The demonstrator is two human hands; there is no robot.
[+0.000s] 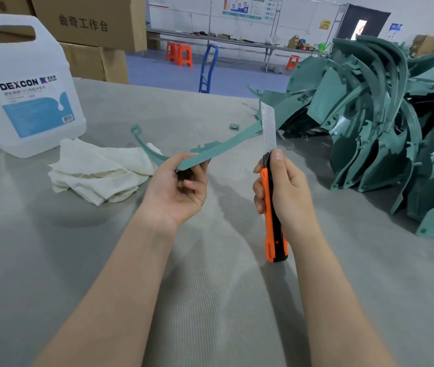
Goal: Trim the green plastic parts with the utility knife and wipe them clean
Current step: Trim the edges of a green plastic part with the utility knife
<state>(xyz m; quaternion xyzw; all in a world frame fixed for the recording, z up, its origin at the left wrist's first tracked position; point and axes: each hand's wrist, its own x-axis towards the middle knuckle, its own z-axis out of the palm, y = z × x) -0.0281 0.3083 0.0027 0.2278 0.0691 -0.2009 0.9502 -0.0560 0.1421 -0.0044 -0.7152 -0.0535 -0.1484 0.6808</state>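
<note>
Now — left hand (178,189) fingers curled, pinching green strip (226,144) | right hand (287,189) fingers wrapped round utility knife (268,207)

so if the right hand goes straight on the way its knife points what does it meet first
Likely the far end of the green strip that the left hand holds, which the utility knife blade overlaps; depth unclear.

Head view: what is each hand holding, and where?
The left hand pinches the green plastic strip near its middle; the right hand grips the utility knife around its orange handle, blade extended.
</note>
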